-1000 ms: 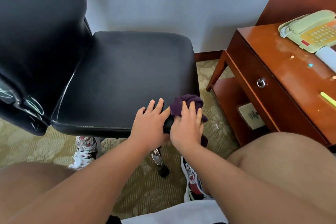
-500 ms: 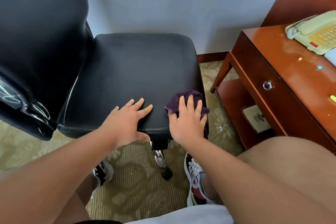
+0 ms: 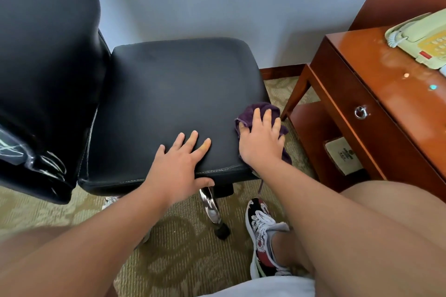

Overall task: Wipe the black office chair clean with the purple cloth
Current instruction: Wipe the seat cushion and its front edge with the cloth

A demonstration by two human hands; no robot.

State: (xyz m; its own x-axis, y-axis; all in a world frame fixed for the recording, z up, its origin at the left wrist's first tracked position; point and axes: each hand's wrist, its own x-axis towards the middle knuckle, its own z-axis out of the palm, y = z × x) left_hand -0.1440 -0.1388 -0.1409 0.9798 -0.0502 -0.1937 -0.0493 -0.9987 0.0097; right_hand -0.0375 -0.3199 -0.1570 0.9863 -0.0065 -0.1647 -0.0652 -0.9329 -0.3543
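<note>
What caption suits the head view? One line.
Right hand presses purple cloth against the black chair; left hand rests flat on its seat front.

Seat (image 3: 173, 94) top open — nightstand (image 3: 376, 113) crowds right.
</note>
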